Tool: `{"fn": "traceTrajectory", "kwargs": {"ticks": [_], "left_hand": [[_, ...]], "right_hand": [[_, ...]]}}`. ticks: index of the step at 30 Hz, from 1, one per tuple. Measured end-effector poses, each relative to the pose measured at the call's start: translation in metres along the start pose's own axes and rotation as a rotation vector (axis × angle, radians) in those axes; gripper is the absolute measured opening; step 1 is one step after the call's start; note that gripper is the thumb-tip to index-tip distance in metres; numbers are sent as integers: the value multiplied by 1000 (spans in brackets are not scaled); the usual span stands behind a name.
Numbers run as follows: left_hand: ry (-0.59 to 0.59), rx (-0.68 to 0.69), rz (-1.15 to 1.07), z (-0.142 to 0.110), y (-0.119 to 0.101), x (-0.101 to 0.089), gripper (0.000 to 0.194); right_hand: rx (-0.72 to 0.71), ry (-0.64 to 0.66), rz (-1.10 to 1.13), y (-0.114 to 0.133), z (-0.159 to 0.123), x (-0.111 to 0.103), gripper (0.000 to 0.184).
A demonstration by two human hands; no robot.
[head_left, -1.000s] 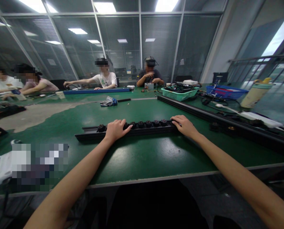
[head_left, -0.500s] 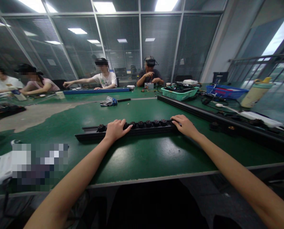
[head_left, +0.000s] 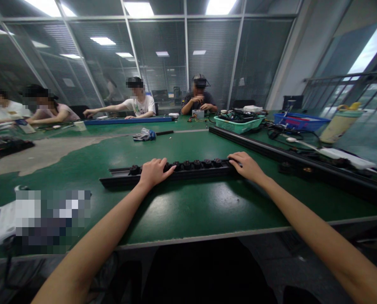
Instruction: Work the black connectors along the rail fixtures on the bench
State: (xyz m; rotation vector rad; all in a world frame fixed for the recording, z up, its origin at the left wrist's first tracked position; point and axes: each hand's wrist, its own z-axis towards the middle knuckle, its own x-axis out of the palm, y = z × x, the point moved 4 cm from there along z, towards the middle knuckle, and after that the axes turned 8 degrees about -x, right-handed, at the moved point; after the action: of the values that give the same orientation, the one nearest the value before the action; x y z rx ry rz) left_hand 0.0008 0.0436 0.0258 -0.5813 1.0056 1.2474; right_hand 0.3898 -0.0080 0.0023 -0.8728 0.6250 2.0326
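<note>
My left hand (head_left: 153, 174) clamps the black channel rail (head_left: 195, 173) left of its middle while my right hand (head_left: 243, 166) grips its right end on the green table (head_left: 188, 226). Black knobs (head_left: 197, 164) line the rail's channel; a longer black bar (head_left: 261, 149) slants to its right, and a green basket (head_left: 231, 126) sits beyond the rail.

a black channel rail (head_left: 201, 173), open along its top, lies crosswise and flat on a green tabletop (head_left: 191, 215), a row of dark, knob-like parts (head_left: 197, 164) seated inside.
</note>
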Motion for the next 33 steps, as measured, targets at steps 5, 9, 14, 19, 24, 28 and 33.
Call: {"fn": "traceTrajectory", "kwargs": {"ticks": [5, 9, 14, 19, 24, 28, 33], "left_hand": [[7, -6, -3, 0, -1, -2, 68], [2, -8, -8, -1, -1, -2, 68], [-1, -6, -10, -1, 0, 0, 68], [-3, -5, -9, 0, 0, 1, 69], [-2, -7, -20, 0, 1, 1, 69], [-1, -2, -9, 0, 0, 1, 70], [1, -3, 9, 0, 0, 0, 70]], "right_hand": [[1, -4, 5, 0, 0, 0, 35], [-3, -9, 3, 0, 0, 0, 36], [-3, 2, -6, -2, -1, 0, 35], [6, -2, -11, -3, -2, 0, 35], [8, -2, -1, -6, -2, -1, 34], [24, 5, 1, -10, -3, -1, 34], [22, -1, 9, -10, -4, 0, 35]]}}
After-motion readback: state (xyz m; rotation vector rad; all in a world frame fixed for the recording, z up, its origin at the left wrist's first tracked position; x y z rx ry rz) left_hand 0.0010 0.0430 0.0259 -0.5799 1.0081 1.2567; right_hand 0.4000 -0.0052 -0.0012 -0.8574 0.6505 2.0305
